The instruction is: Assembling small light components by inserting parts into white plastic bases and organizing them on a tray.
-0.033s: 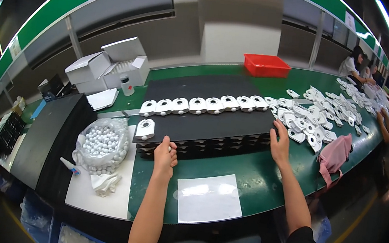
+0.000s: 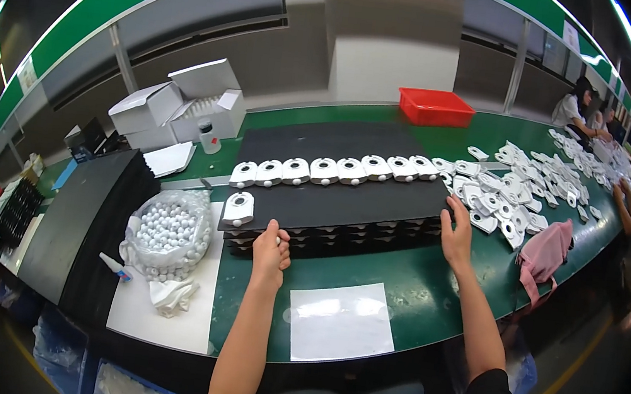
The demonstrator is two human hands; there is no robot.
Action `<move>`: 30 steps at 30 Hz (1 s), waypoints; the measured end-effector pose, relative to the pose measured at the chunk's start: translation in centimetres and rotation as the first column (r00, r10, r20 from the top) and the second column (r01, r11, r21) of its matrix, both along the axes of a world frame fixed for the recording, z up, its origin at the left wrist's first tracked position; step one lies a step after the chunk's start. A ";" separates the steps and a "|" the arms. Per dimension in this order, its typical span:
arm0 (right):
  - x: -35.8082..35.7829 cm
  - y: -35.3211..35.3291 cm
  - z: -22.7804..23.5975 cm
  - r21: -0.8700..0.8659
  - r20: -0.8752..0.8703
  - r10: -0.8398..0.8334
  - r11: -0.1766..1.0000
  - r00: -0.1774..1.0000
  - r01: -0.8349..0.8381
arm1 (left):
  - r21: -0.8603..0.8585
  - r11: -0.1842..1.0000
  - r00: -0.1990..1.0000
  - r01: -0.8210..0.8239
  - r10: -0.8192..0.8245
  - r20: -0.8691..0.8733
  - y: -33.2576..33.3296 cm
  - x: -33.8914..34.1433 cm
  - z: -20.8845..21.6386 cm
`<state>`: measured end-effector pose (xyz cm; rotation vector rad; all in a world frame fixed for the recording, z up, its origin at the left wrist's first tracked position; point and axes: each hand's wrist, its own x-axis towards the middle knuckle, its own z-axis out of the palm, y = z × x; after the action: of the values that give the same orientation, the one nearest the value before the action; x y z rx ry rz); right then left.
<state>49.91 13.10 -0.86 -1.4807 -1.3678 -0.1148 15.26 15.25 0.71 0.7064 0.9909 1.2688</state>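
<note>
My left hand [image 2: 270, 257] is closed in a fist at the front edge of a stack of black boards [image 2: 330, 208]. A small pale spot shows between its fingers, too small to name. My right hand [image 2: 457, 235], thumb and fingers apart, is at the stack's right end; I cannot tell whether it presses on it. Across the top board runs a row of white plastic parts [image 2: 324, 171], each with a round hole and a white ball at its front. One more such part [image 2: 238, 209] lies alone at the front left corner.
Left of the stack are a clear bag of white balls [image 2: 168, 231], a small glue bottle [image 2: 114, 267] and more black boards [image 2: 79, 224]. Loose white parts [image 2: 499, 194] are heaped at right, near a pink cloth item [image 2: 545, 254]. A red bin [image 2: 436, 109] stands behind; a white sheet [image 2: 341, 323] lies in front.
</note>
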 end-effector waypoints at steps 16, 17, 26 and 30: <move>10.9 -1.8 -3.7 -0.078 0.525 -0.316 0.907 0.791 0.414 | -0.072 0.877 0.778 0.475 -0.380 0.501 -0.8 0.6 -0.8; 9.2 -2.5 -2.1 -0.331 0.519 -0.241 0.828 0.820 0.453 | -0.060 0.872 0.747 0.485 -0.378 0.547 -1.0 0.1 -0.9; 12.7 -6.8 -3.8 -0.282 0.342 -0.098 0.938 0.935 0.201 | 0.031 0.847 0.800 0.531 -0.513 0.312 -1.8 2.5 -2.1; 16.2 -3.2 -6.1 -0.514 0.309 0.229 0.857 0.923 -0.041 | 0.015 0.876 0.838 0.482 -0.466 0.285 -1.3 1.7 -3.5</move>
<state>66.12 9.92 -6.95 -1.8456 -1.9040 0.0739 17.01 13.90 -2.76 0.6544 0.5645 0.8648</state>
